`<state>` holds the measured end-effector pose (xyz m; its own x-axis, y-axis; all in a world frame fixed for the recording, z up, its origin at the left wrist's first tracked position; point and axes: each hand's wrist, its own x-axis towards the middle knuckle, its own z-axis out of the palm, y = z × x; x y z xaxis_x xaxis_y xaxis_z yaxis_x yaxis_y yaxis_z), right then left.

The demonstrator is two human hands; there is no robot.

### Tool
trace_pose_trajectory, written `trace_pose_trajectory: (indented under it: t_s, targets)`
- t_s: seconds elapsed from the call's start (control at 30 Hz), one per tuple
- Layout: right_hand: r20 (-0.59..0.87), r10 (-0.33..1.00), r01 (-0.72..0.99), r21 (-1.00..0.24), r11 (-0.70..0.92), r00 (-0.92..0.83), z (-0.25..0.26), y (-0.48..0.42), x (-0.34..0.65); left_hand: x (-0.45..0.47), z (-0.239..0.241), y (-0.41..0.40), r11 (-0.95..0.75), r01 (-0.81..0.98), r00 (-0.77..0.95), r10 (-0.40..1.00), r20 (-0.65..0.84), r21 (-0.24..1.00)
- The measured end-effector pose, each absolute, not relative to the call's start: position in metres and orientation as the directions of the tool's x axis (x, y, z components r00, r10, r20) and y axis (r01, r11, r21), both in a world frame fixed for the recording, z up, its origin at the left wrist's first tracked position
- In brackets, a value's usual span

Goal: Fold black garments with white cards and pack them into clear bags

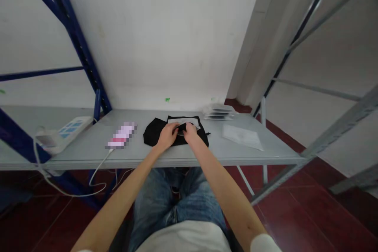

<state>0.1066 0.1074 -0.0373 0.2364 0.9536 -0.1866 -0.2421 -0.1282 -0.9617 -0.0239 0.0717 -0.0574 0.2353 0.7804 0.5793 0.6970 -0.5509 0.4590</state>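
Observation:
A black cloth item (152, 132), perhaps a garment or pouch, lies spread on the grey shelf in front of me. A white sheet or card (189, 120) shows within its upper part. My left hand (168, 134) has its fingers curled on the fabric near the middle. Close beside it, my right hand (191, 132) pinches a raised fold of the same black cloth. The fingertips of both hands are partly hidden by the fold.
A stack of clear plastic packets (219, 112) stands at the back right, with a flat white packet (242, 136) in front of it. To the left lie a blurred phone (121, 136) on a white cable and a power strip (75, 126). Blue rack posts (78, 43) rise at the left.

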Motion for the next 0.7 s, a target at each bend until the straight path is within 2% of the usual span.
trace_pose_trajectory:
  t_s: [0.17,0.23,0.27,0.3,0.37,0.43,0.53,0.7]
  targets:
    - [-0.232,0.973,-0.152,-0.962,-0.227,0.017,-0.029,0.069,0.142,-0.033,-0.051,0.074,-0.499,0.775,0.269,0.816,0.512,0.387]
    - [-0.189,0.982,-0.024,-0.982,-0.19,-0.029,-0.027,0.05,0.163,-0.034,-0.048,0.074,-0.497,0.779,0.275,0.818,0.505,0.382]
    - [-0.09,0.996,0.135,-0.987,-0.088,-0.003,-0.026,0.042,0.174,-0.034,-0.046,0.075,-0.5,0.776,0.278,0.817,0.504,0.383]
    - [0.062,0.997,0.296,-0.954,0.049,0.037,-0.025,0.037,0.183,-0.034,-0.045,0.076,-0.506,0.773,0.283,0.816,0.504,0.383]
    - [0.363,0.93,0.581,-0.768,0.269,0.05,-0.024,0.035,0.196,-0.033,-0.044,0.078,-0.518,0.769,0.295,0.808,0.51,0.374]
    - [0.515,0.857,0.732,-0.57,0.373,-0.036,-0.026,0.041,0.199,-0.032,-0.043,0.08,-0.525,0.772,0.303,0.8,0.518,0.358]
    - [0.517,0.837,0.822,-0.389,0.415,-0.178,-0.033,0.058,0.192,-0.032,-0.043,0.084,-0.539,0.77,0.325,0.792,0.518,0.342]
    - [0.459,0.857,0.876,-0.282,0.392,-0.236,-0.041,0.078,0.181,-0.037,-0.041,0.092,-0.581,0.737,0.383,0.78,0.494,0.345]
